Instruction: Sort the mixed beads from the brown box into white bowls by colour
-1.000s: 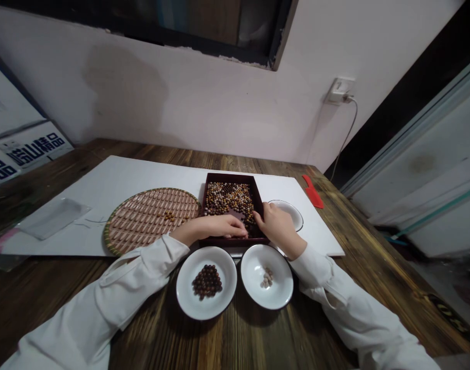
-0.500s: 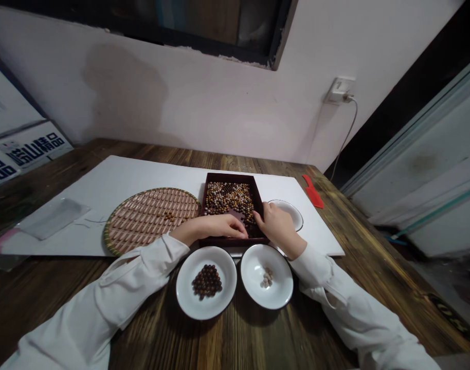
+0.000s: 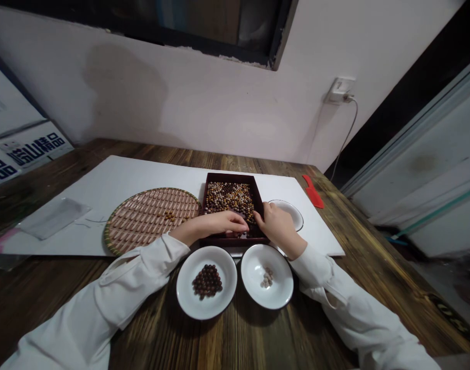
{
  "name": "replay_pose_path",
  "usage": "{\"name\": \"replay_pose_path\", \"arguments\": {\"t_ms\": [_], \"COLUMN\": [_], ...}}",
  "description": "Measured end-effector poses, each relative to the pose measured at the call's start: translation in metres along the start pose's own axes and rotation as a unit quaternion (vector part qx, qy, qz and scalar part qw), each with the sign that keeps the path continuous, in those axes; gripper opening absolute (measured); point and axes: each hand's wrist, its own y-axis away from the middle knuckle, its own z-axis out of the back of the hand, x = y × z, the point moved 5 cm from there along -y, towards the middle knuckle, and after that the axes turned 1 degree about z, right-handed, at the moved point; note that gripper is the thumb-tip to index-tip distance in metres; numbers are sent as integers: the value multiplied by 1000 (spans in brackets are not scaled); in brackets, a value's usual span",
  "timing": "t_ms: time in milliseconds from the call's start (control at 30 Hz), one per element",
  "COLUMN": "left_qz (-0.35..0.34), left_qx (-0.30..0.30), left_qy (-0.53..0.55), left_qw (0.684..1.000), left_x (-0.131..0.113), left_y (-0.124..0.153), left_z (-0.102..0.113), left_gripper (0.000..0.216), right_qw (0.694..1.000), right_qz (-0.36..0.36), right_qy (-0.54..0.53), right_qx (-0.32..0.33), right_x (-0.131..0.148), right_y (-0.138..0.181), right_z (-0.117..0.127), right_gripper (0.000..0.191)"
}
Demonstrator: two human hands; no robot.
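Observation:
A dark red rectangular tray (image 3: 209, 189) holds many mixed brown, tan and pale beads (image 3: 230, 196). My left hand (image 3: 214, 224) reaches into its near end, fingers bunched together with the tips down among the beads. My right hand (image 3: 276, 224) rests at the tray's near right corner, fingers curled inward onto the beads. What either hand pinches is too small to see. In front of the tray stand two white bowls: the left bowl (image 3: 188, 298) holds dark brown beads (image 3: 206, 281), and the right bowl (image 3: 282, 295) holds a few pale beads (image 3: 266, 276).
A round woven tray (image 3: 142, 223) with a few tan beads lies left of the bead tray. Another white dish (image 3: 295, 213) sits behind my right hand. A red plastic tool (image 3: 312, 191), a clear bag (image 3: 53, 217) and a white board (image 3: 115, 177) lie on the wooden table.
My left hand's fingertips have shifted slightly right and up over the beads at the tray's near end. My right hand has hardly moved.

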Motion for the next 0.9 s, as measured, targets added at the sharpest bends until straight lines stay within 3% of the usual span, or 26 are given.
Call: {"name": "replay_pose_path", "arguments": {"t_ms": [267,567,900], "left_qz": [-4,7,21], "left_qx": [3,-61,-73], "left_qy": [53,121,144], "left_qw": [999,991,987], "left_x": [-6,-2,-5], "left_y": [2,2,2], "left_z": [-3,3,2], "left_gripper": [32,33,36], "right_qw": [1000,1000,1000], "right_qz": [4,10,5], "right_qy": [-5,22,17], "right_qx": [7,-15,-3], "right_x": [1,1,2], "right_y": [1,1,2], "right_z": [3,2,3], "right_gripper": [33,36,36]}}
